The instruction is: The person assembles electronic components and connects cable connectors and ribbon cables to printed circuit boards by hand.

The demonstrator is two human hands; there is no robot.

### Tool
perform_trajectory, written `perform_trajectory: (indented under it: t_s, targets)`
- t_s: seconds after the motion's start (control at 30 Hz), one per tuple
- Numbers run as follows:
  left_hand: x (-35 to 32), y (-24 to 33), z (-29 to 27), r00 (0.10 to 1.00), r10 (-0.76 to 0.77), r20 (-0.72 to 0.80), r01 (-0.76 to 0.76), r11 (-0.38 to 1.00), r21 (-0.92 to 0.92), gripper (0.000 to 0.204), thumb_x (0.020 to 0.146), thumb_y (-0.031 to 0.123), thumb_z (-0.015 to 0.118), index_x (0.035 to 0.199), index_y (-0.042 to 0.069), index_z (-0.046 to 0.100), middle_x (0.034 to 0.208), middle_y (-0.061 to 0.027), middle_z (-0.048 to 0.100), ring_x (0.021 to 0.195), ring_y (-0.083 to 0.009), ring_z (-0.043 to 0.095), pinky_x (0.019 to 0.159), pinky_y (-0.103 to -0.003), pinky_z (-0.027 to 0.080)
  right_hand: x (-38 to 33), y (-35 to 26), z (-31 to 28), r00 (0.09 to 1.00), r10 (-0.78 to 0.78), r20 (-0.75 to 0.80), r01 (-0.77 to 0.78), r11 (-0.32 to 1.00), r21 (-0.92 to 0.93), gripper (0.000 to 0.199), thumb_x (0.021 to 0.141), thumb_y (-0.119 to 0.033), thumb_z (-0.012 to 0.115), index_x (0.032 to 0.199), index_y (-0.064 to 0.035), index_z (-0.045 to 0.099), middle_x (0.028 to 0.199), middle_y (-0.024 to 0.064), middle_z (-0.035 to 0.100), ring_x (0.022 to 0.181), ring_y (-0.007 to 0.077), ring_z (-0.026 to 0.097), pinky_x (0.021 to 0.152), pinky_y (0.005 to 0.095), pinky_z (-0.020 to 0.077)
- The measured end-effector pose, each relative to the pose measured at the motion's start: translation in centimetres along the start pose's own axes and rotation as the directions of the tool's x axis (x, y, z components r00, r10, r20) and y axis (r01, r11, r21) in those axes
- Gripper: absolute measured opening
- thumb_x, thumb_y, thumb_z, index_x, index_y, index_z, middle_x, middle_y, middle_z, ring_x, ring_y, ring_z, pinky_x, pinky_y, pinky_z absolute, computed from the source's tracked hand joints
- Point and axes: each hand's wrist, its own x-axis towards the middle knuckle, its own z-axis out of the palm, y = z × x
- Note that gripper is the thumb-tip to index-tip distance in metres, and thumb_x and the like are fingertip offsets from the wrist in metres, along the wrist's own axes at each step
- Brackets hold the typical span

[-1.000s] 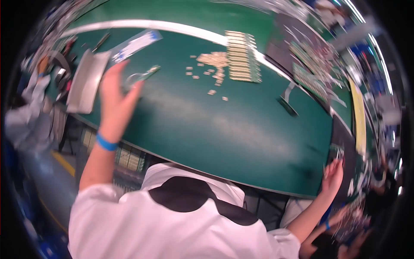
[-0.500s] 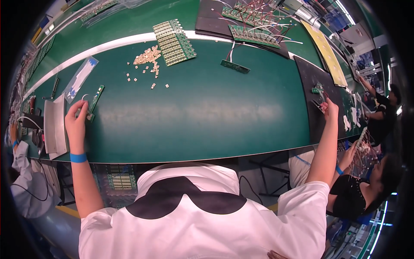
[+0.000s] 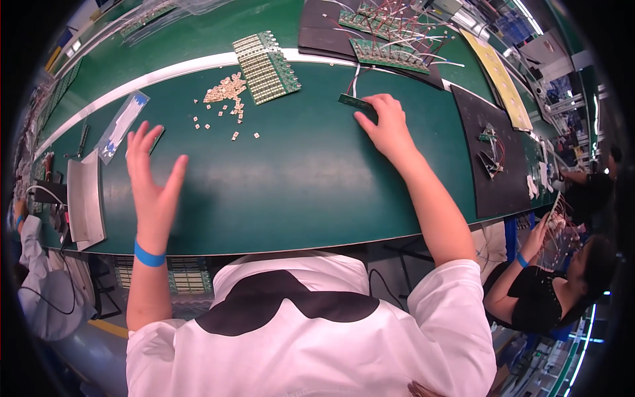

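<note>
My left hand (image 3: 153, 185) is raised over the left part of the green table, fingers spread, holding nothing. Behind it lies a narrow green circuit board (image 3: 158, 140), mostly hidden by the fingers. At the table's far middle, my right hand (image 3: 389, 126) has its thumb and fingers closed around the right end of another narrow circuit board (image 3: 350, 100). A white wire (image 3: 356, 81) runs up from that board. Between the hands and farther back are a pile of small pale square parts (image 3: 225, 89) and a green panel of joined boards (image 3: 258, 69).
Small wired boards (image 3: 491, 159) lie on a black mat (image 3: 473, 132) at the right, beside a yellow panel (image 3: 499, 83). More wired boards (image 3: 390, 54) sit at the back. A plastic bag (image 3: 124, 126) and a metal tray (image 3: 86, 202) are left. Co-workers (image 3: 536, 291) sit on both sides.
My left hand has let go of its narrow board and opened, moving right. My right hand has left the small wired boards on the black mat and moved left to the board at the far middle.
</note>
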Motion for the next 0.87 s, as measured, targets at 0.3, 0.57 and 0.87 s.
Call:
perform_trajectory:
  t_s: [0.3, 0.57, 0.87]
  targets:
    - [-2.5, -0.9, -1.3, 0.981, -0.106, 0.162, 0.123, 0.987, -0.1, 0.037, 0.077, 0.008, 0.064, 0.113, 0.007, 0.056, 0.135, -0.0125, 0.043, 0.133, -0.0353, 0.03, 0.106, -0.043, 0.026, -4.0, -7.2, -3.1, 0.941, -0.3, 0.159, 0.295, 0.954, 0.055, 0.013, 0.078, -0.011, 0.065, 0.091, -0.0119, 0.061, 0.081, 0.001, 0.055, 0.085, 0.0186, 0.054, 0.093, 0.0439, 0.031]
    - [-5.7, 1.6, -3.0, 0.972, 0.121, 0.201, -0.016, 0.889, -0.458, 0.023, 0.076, 0.001, 0.063, 0.099, 0.001, 0.06, 0.109, -0.0147, 0.06, 0.104, -0.0303, 0.058, 0.089, -0.036, 0.046, -4.3, -8.9, -2.8, 0.972, -0.198, 0.129, 0.206, 0.977, -0.051, 0.043, 0.074, -0.019, 0.07, 0.112, -0.0067, 0.055, 0.114, 0.0136, 0.05, 0.109, 0.0322, 0.046, 0.094, 0.0432, 0.0319]
    - [-24.5, -5.3, -7.2, 0.7, -0.691, -0.179, 0.628, 0.716, -0.305, 0.014, 0.087, 0.004, 0.054, 0.096, 0.004, 0.065, 0.083, -0.0045, 0.065, 0.066, -0.0192, 0.059, 0.061, -0.031, 0.048, -6.8, -12.9, -3.3, 0.913, -0.395, 0.105, 0.392, 0.919, 0.044, 0.042, 0.071, -0.017, 0.072, 0.109, -0.0089, 0.056, 0.123, 0.0151, 0.045, 0.12, 0.0368, 0.039, 0.098, 0.0444, 0.0294]
